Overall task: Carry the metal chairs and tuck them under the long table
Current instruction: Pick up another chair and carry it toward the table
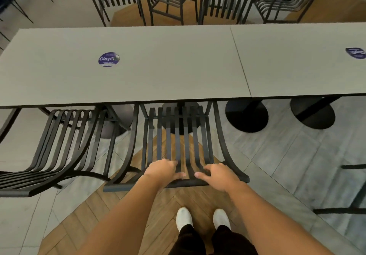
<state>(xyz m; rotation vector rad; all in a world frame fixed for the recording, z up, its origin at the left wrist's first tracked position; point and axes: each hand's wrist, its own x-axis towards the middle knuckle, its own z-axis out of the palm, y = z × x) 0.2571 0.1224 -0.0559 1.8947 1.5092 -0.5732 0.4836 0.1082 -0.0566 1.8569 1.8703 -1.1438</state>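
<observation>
Both hands rest on the top rail of a black slatted metal chair [179,135] directly ahead of the person. The left hand [161,170] grips the rail left of centre, fingers curled over the backrest's top edge and down among the slats, thumb lying along the near side. The right hand [216,176] lies on the rail just right of centre, fingers bent over the edge, thumb pointing inward toward the left hand; the two thumbs are near each other but apart.

The chair's seat end sits beneath the near edge of the long grey table [178,62], which extends beyond both hands; its backrest remains outside the table edge. The table shows a seam [240,60] beyond the right hand and a round purple sticker [109,59] beyond the left hand.

To the left of the left hand stands a second slatted metal chair [53,149], its front also under the table edge. Two black round pedestal bases [246,116] stand on the floor beyond the right hand. More metal chairs [170,0] stand past the table's far side. White shoes [184,218] stand on herringbone wood flooring below the hands.
</observation>
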